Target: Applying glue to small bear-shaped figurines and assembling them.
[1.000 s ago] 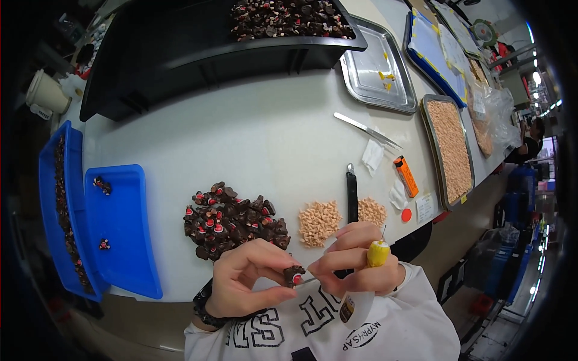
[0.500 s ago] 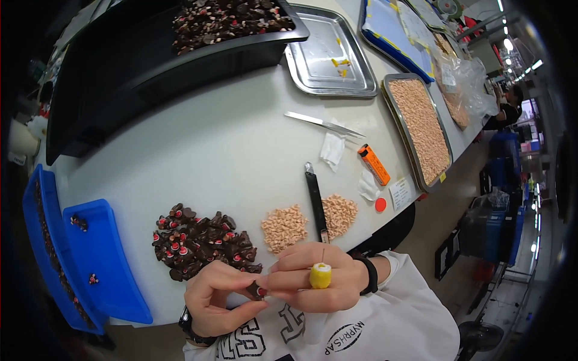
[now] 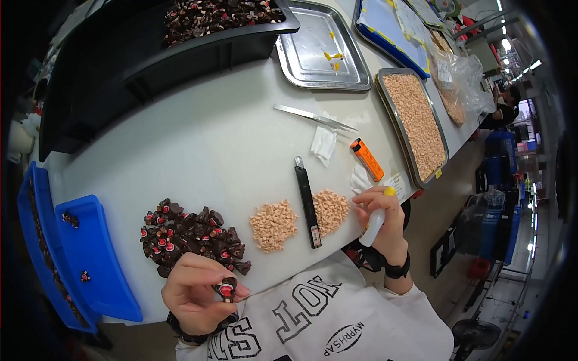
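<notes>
My left hand (image 3: 195, 295) is closed, pinching a small dark brown piece with a red disc (image 3: 226, 290) between thumb and fingers. Just beyond it lies a heap of similar brown pieces (image 3: 198, 237), many bearing red, white-rimmed discs. My right hand (image 3: 388, 225) is wrapped round a small white bottle with a yellow top (image 3: 372, 228). Its fingertips are close to the right pile of pale pink bits (image 3: 330, 212); whether they pinch a bit is too small to tell. Another pink pile (image 3: 274, 225) sits to the left, with a black cutter knife (image 3: 308, 204) between the two.
Tweezers (image 3: 313, 117), a crumpled tissue (image 3: 324, 145) and an orange box (image 3: 366, 160) lie farther back. A large black bin (image 3: 150, 75), a metal tray (image 3: 325, 51) and a tray of pink bits (image 3: 415, 123) line the back. Blue trays (image 3: 99, 259) stand left.
My right hand has left my left hand and moved right, to beside the right pink pile, carrying the bottle. My left hand has shifted slightly left, still holding the brown piece.
</notes>
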Demonstrator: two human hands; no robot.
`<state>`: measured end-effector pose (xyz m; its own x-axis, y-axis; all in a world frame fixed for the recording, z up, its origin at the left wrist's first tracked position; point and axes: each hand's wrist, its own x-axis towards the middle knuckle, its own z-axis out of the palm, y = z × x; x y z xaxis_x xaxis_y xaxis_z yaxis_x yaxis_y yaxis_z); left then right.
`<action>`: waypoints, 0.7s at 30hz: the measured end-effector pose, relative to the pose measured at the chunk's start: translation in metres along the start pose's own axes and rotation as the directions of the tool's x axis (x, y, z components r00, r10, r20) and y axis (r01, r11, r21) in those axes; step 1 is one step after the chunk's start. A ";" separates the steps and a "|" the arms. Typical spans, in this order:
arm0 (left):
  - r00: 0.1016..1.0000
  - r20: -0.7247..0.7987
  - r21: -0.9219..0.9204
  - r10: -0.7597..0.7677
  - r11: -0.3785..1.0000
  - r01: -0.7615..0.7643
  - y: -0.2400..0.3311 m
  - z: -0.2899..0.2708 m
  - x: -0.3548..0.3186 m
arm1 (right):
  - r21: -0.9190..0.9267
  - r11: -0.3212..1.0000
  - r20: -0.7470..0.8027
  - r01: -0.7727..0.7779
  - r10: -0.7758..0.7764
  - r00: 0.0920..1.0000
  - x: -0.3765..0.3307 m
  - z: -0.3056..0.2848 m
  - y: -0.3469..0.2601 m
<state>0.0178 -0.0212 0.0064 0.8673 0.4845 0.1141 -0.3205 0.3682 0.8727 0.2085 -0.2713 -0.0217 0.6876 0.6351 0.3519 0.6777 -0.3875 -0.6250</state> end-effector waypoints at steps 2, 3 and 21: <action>0.999 0.020 0.017 -0.039 0.999 0.039 0.002 0.000 0.001 | -0.046 0.999 0.020 0.018 -0.017 1.000 0.002 0.002 -0.003; 0.999 0.022 0.018 -0.039 0.999 0.038 0.002 -0.001 0.001 | -0.092 0.995 0.044 0.036 -0.032 0.999 0.003 0.002 -0.005; 0.975 0.142 0.008 -0.171 0.985 0.172 0.006 -0.004 -0.001 | -0.131 0.991 0.000 0.000 0.000 1.000 -0.002 0.002 -0.006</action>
<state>0.0140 -0.0163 0.0096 0.9545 0.2967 0.0292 -0.1636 0.4395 0.8832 0.2029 -0.2688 -0.0194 0.6875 0.6351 0.3522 0.7061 -0.4712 -0.5285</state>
